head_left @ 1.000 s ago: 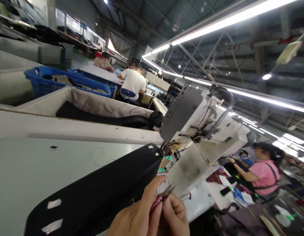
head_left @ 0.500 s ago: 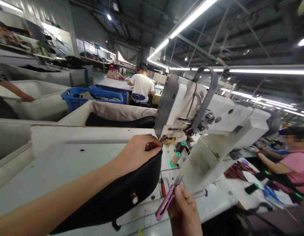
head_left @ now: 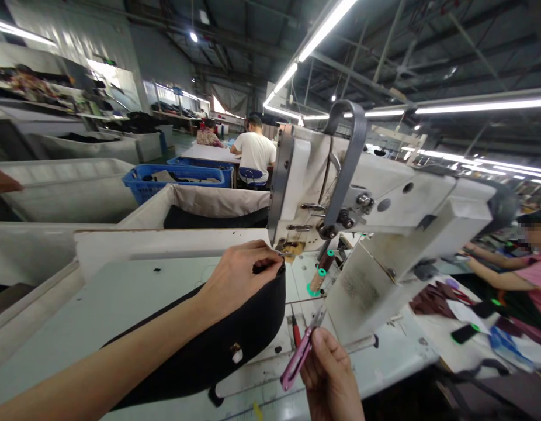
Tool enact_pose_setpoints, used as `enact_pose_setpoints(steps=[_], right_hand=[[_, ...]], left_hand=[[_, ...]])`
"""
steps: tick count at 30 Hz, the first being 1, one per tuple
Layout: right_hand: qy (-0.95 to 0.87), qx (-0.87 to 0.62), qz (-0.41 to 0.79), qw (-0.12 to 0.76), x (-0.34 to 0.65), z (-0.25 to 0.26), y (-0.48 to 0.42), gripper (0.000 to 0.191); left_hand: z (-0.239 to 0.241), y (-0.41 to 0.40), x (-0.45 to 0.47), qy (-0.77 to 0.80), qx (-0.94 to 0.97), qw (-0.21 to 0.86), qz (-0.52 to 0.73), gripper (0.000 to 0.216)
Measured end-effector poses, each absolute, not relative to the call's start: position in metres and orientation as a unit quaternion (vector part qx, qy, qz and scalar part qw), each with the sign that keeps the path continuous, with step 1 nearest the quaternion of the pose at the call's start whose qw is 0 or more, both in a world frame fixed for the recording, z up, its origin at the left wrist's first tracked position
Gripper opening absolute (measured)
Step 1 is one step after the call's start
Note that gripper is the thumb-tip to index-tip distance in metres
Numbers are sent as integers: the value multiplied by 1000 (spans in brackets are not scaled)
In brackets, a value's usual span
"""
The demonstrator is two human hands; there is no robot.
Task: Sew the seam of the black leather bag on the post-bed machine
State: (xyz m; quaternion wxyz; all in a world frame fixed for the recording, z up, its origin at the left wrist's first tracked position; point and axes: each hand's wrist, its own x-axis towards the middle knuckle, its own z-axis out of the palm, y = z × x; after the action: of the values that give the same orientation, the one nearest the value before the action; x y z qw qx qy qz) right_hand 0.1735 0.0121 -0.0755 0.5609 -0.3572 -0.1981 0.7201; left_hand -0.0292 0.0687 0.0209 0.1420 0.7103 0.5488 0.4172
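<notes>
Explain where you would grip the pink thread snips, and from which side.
Grip the pink thread snips mid-handle, from the lower right, as the right hand does: the blades point up toward the sewing machine, where the left hand pinches the black panel.

Head-worn camera looks forward and down, close over the sewing machine (head_left: 375, 204) and table (head_left: 121, 292).

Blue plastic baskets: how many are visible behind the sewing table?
2. One blue basket stands just behind the cloth-lined bin; the second blue basket is right behind it, beside the seated person in a white shirt. More may be hidden.
</notes>
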Motion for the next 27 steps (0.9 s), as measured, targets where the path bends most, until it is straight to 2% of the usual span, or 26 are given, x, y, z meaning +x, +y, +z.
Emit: enact_pose_setpoints(steps=[14, 19, 27], right_hand=[[-188, -340, 746, 542, 175, -80, 14, 32], [-190, -332, 760, 526, 179, -86, 18, 32], [-162, -351, 763, 519, 172, -82, 16, 34]], left_hand=[[16, 116, -50, 523, 662, 378, 381, 34], [24, 114, -47, 522, 650, 406, 374, 40], [35, 108, -37, 542, 643, 389, 375, 27]])
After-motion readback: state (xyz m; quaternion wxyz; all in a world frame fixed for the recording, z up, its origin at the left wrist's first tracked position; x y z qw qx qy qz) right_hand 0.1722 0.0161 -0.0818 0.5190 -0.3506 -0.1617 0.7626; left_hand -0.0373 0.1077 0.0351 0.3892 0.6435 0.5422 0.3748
